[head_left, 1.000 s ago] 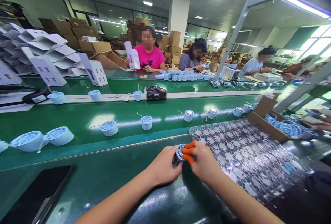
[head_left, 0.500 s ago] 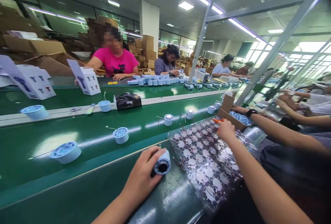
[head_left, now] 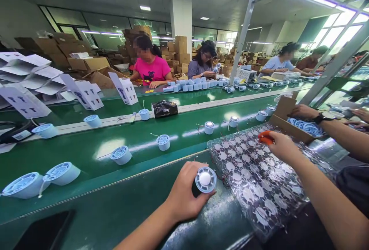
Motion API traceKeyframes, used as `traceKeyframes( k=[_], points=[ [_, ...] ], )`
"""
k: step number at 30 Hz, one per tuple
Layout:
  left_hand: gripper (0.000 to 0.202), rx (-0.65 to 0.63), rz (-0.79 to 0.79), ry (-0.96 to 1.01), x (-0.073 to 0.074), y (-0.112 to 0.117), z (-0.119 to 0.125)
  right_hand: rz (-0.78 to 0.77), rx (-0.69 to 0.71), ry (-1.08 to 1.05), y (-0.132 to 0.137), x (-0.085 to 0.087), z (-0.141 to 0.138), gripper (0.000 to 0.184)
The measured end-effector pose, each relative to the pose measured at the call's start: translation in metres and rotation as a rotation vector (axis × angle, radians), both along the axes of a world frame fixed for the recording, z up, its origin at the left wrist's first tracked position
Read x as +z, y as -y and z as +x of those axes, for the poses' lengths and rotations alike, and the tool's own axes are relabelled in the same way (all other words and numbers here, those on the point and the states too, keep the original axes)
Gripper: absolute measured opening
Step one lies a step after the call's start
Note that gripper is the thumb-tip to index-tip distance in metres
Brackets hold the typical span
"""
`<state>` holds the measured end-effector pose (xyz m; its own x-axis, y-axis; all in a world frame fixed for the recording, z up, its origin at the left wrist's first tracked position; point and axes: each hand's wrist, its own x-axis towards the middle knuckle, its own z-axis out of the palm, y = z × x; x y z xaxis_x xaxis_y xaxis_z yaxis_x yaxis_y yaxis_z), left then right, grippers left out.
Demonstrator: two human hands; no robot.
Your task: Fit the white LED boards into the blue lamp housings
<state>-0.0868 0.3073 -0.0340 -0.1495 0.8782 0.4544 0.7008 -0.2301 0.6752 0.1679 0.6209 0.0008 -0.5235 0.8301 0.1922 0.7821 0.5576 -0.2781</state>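
My left hand is wrapped round a light blue round plastic housing. Its spoked face, with a white disc in the middle, is turned up towards me. My right hand grips an orange hand tool, whose exact kind I cannot make out. Beneath the tool lies a clear plastic tray holding rows of white, roughly round parts with thin dark wires. This tray lies to the right of the housing in my left hand.
Several blue housings stand on the green conveyor belt. A black packet lies on the rail. A dark phone-like slab is at lower left. At right, a co-worker's hand is at a carton of blue rings. More people sit opposite.
The housing in my left hand has turned: its dark hollow end faced me before, now the white-centred face does. My right hand still holds the orange tool over the tray. The view has swung left.
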Motion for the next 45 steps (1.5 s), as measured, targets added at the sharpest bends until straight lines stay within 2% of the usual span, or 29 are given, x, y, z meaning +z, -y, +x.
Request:
traceKeyframes(
  k=[3,4,6,10,13,16,19,21,23,25,27,30,32,36,40,43,45],
  points=[
    [0.032,0.158,-0.113,-0.143,-0.001,-0.002,0.006,-0.356,0.361,-0.146,0.029,0.002,-0.016,0.026],
    [0.032,0.188,-0.142,-0.190,-0.002,-0.003,0.009,-0.412,0.442,-0.162,0.038,0.001,-0.025,0.025],
    [0.033,0.223,-0.192,-0.261,-0.003,-0.004,0.013,-0.408,0.506,-0.171,0.052,-0.002,-0.046,0.024],
    [0.033,0.262,-0.312,-0.308,0.000,-0.015,0.009,-0.185,0.406,-0.172,0.060,-0.008,-0.076,0.029],
    [0.034,0.322,-0.464,-0.296,0.011,-0.043,-0.015,-0.079,0.286,-0.118,0.063,-0.009,-0.072,0.029],
    [0.042,0.456,-0.617,-0.325,0.026,-0.085,-0.052,-0.070,0.199,0.040,0.072,-0.009,-0.058,0.027],
    [0.044,0.567,-0.689,-0.499,0.035,-0.127,-0.085,-0.081,0.170,0.137,0.085,-0.010,-0.058,0.034],
    [0.043,0.589,-0.704,-0.575,0.035,-0.145,-0.099,-0.074,0.163,0.162,0.092,-0.013,-0.066,0.037],
    [0.046,0.587,-0.697,-0.623,0.033,-0.151,-0.106,-0.064,0.136,0.181,0.097,-0.015,-0.075,0.035],
    [0.057,0.586,-0.667,-0.671,0.030,-0.145,-0.110,-0.066,0.118,0.174,0.099,-0.018,-0.081,0.030],
    [0.067,0.616,-0.619,-0.744,0.027,-0.129,-0.115,-0.093,0.123,0.139,0.098,-0.020,-0.081,0.023],
    [0.054,0.722,-0.658,-0.804,0.023,-0.094,-0.122,-0.162,0.217,0.055,0.095,-0.021,-0.079,0.018],
    [0.049,0.745,-0.680,-0.762,0.022,-0.070,-0.122,-0.202,0.302,0.004,0.093,-0.021,-0.077,0.026],
    [0.060,0.597,-0.486,-0.706,0.017,-0.031,-0.099,-0.294,0.362,-0.029,0.094,-0.021,-0.077,0.044],
    [0.050,0.389,-0.370,-0.629,0.007,-0.010,-0.060,-0.232,0.256,-0.020,0.104,-0.022,-0.082,0.051],
    [0.047,0.335,-0.294,-0.476,0.000,-0.004,-0.039,-0.107,0.151,0.061,0.116,-0.026,-0.091,0.044],
    [0.042,0.317,-0.281,-0.368,-0.001,-0.003,-0.030,-0.064,0.130,0.097,0.121,-0.029,-0.097,0.034]
  ],
)
